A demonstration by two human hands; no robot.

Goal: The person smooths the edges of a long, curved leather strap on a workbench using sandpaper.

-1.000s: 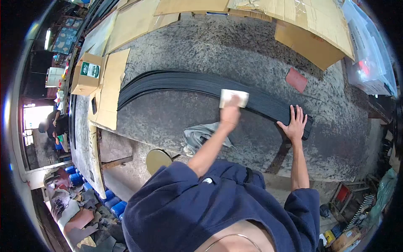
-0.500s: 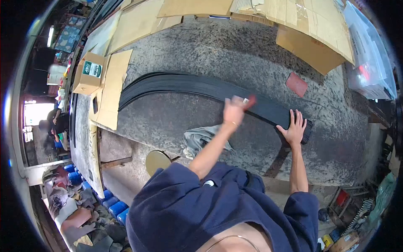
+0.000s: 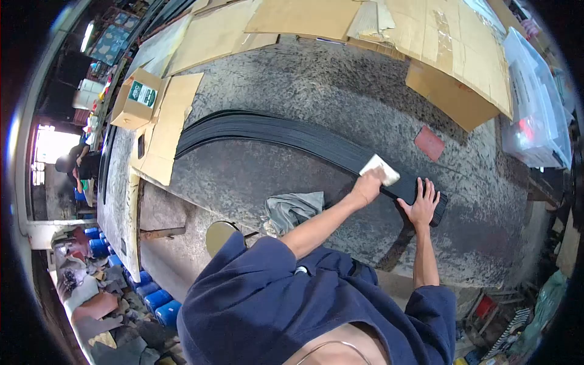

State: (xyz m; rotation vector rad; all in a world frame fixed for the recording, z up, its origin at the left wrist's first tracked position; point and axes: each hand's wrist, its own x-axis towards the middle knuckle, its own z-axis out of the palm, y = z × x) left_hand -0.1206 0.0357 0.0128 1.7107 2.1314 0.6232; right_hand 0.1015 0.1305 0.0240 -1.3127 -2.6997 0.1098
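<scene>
A wide band of long, thin black strips (image 3: 280,132), laid side by side, curves across the dark worktable (image 3: 340,85). My left hand (image 3: 367,187) is closed on a pale, flat rectangular pad (image 3: 380,170), which rests over the strips right of the middle. Near the band's right end, my right hand (image 3: 421,207) lies flat on the strips with its fingers spread. A crumpled grey cloth (image 3: 292,210) lies by the table's near edge, beside my left forearm.
Cardboard sheets (image 3: 304,17) cover the far side, and a small carton (image 3: 137,100) stands at the left near a phone (image 3: 141,146). A reddish square piece (image 3: 429,144) lies beyond my right hand. At the right is a clear plastic bin (image 3: 535,103). Another person (image 3: 79,164) is far left.
My left hand has moved right along the strips with the pad, whose pale face now shows. My right hand stays flat at the band's end. The whole view has shifted slightly.
</scene>
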